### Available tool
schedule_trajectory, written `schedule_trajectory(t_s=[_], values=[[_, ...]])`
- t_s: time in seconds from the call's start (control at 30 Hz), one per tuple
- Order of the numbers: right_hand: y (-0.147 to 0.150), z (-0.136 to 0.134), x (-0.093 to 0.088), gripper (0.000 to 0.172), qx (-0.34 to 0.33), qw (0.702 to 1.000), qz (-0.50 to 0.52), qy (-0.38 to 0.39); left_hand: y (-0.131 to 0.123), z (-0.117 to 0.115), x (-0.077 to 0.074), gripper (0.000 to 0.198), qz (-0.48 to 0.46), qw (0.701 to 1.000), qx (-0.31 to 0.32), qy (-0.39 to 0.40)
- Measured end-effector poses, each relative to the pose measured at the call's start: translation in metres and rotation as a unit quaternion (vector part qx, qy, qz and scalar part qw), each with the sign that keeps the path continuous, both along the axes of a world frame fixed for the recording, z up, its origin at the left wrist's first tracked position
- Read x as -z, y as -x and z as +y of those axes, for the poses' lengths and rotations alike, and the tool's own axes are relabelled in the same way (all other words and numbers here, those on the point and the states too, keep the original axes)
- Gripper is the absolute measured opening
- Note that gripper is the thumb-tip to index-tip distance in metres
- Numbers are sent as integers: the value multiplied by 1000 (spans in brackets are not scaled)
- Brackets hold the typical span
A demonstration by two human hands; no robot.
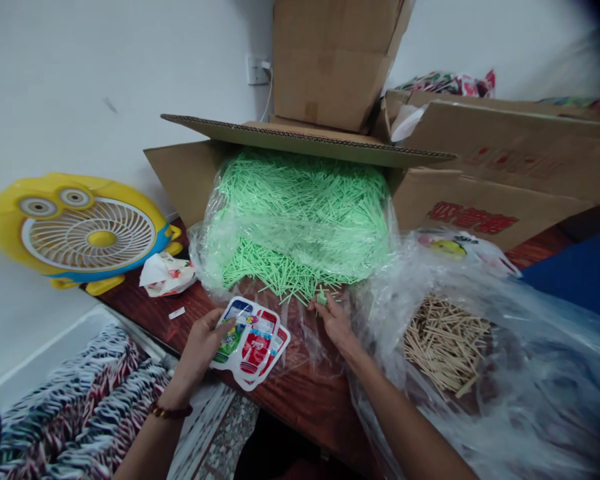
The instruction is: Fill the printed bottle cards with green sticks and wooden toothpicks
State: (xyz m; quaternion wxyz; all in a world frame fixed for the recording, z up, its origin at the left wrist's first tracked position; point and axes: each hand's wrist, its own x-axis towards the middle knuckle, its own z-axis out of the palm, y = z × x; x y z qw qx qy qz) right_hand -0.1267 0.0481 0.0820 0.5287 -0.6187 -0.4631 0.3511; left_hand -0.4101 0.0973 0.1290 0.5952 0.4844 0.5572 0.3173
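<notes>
Printed packets (lettering unreadable), green sticks, red-lettered carton

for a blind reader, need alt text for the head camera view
A person's left hand holds several printed pouches while the right hand touches green sticks spilling from a plastic-lined cardboard box on a wooden table. A yellow fan stands left; tan sticks lie right.

The flat pouches in my left hand are glossy printed plastic film, and my right hand touches thin, matt green sticks inside a clear, crinkled, shiny plastic bag. The far box is rough, matt corrugated cardboard; the table is dark, faintly shiny wood. To the right, the pale sticks look like bare wood; far left, the fan is smooth glossy plastic.
</notes>
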Motion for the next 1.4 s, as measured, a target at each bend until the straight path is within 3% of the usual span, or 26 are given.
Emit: schedule_trajectory(t_s=[0.3,0.37,0.5,0.7,0.8,0.87,0.93,1.0,1.1,1.2,1.27,1.4], values=[[-2,-1,0,18,2,1000,-2,-10,7,12,6,35,114,990,-7,-83],[-3,0,-1,19,8,1000,7,-13,8,12,5,34,182,972,9,-147],[-2,-3,1,15,9,1000,19,-7,8,11,6,34,345,903,40,-255],[0,-3,-1,15,35,995,93,-8,11,7,6,35,372,876,18,-308],[-4,-2,-9,21,54,984,172,-8,13,5,-6,30,323,895,-18,-308],[-7,-3,-17,26,52,971,232,-5,14,2,-18,27,238,932,-38,-271],[-8,-6,-28,29,39,958,284,0,14,-1,-31,27,116,977,-44,-171],[-7,-10,-38,29,20,946,325,7,10,-6,-43,31,-8,998,-42,-53],[1,-15,-51,28,-7,928,371,17,-6,-19,-55,30,-106,993,-9,43],[10,-21,-59,26,-26,912,409,32,-31,-34,-57,20,-122,989,50,70],[14,-26,-62,24,-38,916,398,39,-48,-44,-53,20,-112,987,99,67],[15,-41,-68,20,-89,947,306,24,-67,-57,-47,23,-72,983,166,-17]])
